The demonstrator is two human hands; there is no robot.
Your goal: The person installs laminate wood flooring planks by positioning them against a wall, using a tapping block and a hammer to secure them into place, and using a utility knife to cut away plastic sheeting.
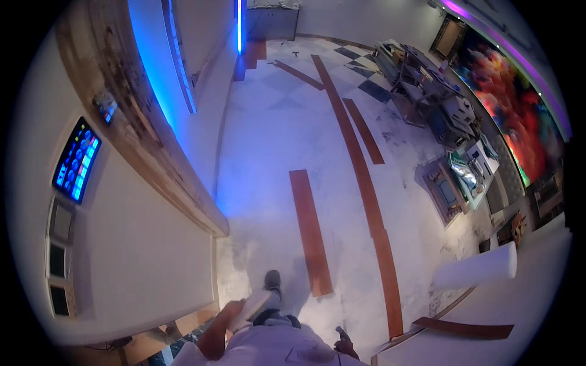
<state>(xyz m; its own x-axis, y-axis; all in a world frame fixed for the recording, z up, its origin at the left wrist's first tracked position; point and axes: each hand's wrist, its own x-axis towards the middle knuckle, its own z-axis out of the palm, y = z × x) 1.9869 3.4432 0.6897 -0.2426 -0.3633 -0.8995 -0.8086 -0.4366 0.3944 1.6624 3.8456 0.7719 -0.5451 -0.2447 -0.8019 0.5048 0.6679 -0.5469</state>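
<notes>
My left hand (234, 312) is closed on a pale flat board piece (253, 305), low in the head view beside my body. My right hand (344, 344) is closed on a small dark tool (339, 331) near the lower edge; its exact kind is unclear. Ahead of my grey shoe (272, 279), a reddish-brown plank (310, 233) lies on the pale floor. A long line of planks (357, 171) runs away from me to its right, with shorter planks (364, 131) beside it. Another plank (462, 327) lies at the lower right.
A wooden-trimmed wall with a lit panel (76, 160) is on my left. Cluttered furniture (430, 85) and a low stand (445, 192) line the right, near a white roll (475, 265). A small tool (295, 53) and checkered tiles (373, 91) show farther off.
</notes>
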